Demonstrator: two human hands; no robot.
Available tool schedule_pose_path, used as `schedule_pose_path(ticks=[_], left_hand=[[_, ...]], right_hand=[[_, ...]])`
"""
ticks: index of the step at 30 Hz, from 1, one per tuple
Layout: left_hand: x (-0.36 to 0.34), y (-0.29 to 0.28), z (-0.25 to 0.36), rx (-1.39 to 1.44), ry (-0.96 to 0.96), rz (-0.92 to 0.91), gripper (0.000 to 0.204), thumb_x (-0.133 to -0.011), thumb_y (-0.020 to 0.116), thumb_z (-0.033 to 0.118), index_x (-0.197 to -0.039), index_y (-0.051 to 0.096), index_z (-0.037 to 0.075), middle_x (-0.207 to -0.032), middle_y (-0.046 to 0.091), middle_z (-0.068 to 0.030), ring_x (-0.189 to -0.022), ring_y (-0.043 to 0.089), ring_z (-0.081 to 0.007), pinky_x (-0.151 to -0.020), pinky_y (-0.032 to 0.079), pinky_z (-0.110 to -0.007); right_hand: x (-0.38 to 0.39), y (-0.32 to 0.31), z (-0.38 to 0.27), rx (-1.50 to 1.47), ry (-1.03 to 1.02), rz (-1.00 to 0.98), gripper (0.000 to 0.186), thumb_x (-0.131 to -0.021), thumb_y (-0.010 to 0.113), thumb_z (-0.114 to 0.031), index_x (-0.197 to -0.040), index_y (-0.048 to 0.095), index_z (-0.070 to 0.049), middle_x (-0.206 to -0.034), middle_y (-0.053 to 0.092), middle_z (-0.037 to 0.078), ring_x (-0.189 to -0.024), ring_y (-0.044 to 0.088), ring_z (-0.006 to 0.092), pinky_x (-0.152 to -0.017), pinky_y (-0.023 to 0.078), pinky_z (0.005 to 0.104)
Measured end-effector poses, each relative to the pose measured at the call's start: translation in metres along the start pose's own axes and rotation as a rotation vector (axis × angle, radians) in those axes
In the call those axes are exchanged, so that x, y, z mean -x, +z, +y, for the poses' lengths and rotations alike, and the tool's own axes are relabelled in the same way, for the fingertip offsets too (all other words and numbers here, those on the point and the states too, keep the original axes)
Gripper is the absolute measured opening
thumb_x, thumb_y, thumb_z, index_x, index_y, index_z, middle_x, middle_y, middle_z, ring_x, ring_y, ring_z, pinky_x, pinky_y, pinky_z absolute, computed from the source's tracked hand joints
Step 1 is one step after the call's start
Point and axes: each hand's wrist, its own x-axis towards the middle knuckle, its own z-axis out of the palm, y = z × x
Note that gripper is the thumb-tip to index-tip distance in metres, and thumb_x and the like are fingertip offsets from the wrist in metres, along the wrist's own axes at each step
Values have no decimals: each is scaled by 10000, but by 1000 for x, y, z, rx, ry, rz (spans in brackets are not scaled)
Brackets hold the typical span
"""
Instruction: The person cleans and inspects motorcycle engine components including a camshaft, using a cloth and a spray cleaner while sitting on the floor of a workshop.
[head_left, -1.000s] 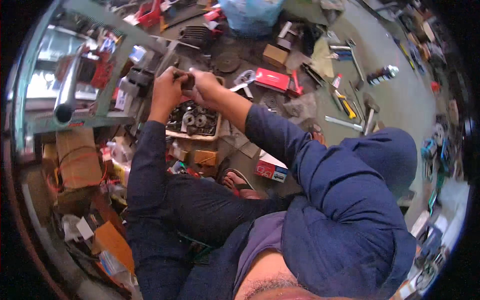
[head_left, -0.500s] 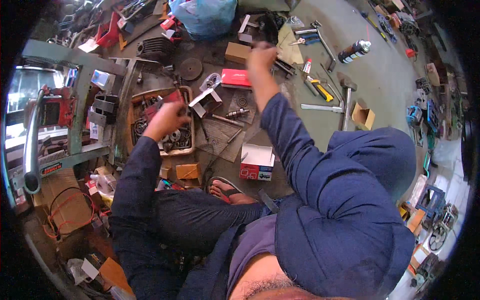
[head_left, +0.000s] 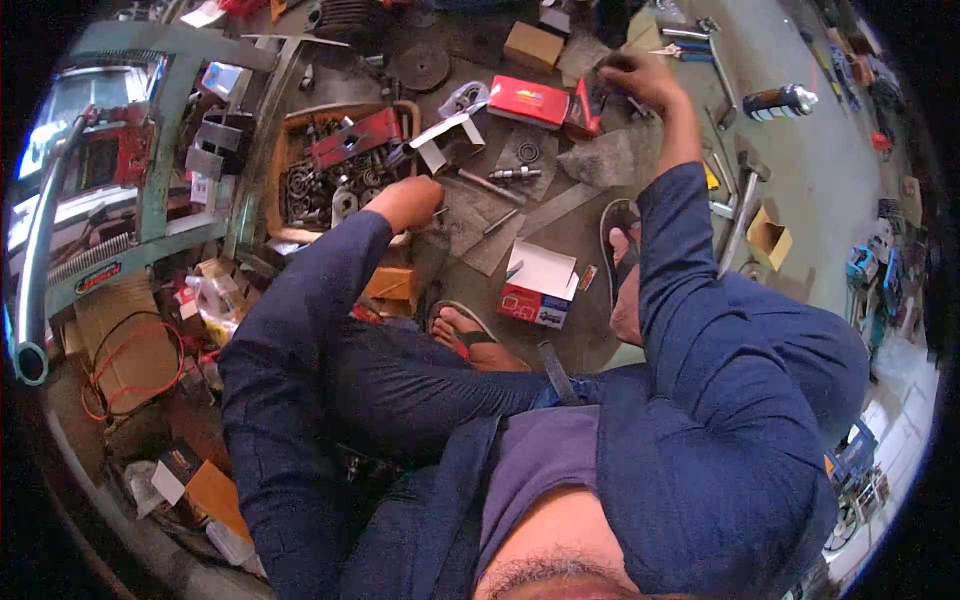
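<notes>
My right hand (head_left: 648, 82) reaches out at the far right, fingers bent around the dark upper edge of what looks like an open red carton (head_left: 584, 108). Beside that carton lies a longer red box (head_left: 530, 101). My left hand (head_left: 408, 204) hovers by the near right corner of a parts tray (head_left: 284, 215), fingers curled; a small thin tip shows at them, too little to name. Greasy metal parts fill the tray, and a flat red piece (head_left: 357, 137) rests on them. An open white box (head_left: 447, 141), a shaft-like rod (head_left: 490, 187) and a ring bearing (head_left: 528, 152) lie between my hands.
A white-and-red carton (head_left: 537, 290) stands between my feet. To the right are a hammer (head_left: 742, 205), a spray can (head_left: 780, 102) and an open brown box (head_left: 768, 238). A green metal frame (head_left: 150, 240) rises at the left. A plain brown box (head_left: 533, 46) sits farther off.
My left hand has come away from the red piece in the tray, moving right and nearer. My right hand has moved right, and the open red carton now shows by its fingers. The view has shifted.
</notes>
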Motion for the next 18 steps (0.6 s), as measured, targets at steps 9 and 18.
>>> schedule_pose_path(ticks=[9, 18], left_hand=[[-15, -1, -32, 41, 2, -148, 243, -720, 691, 133, -930, 688, 9, -924, 680, -205, -845, 668, -365, -739, 536, -436], [118, 8, -198, 6, -696, -287, 245, -800, 590, 228, -910, 723, 54, -957, 690, -189, -865, 673, -328, -739, 521, -446]], right_hand=[[27, 221, -60, 526, -410, -631, 268, -729, 703, -115, -975, 684, -10, -921, 692, 179, -821, 681, 302, -699, 537, 431], [79, 265, -44, 658, -398, -356, 145, -765, 592, -112, -816, 682, -11, -899, 674, 206, -788, 671, 380, -688, 557, 454]])
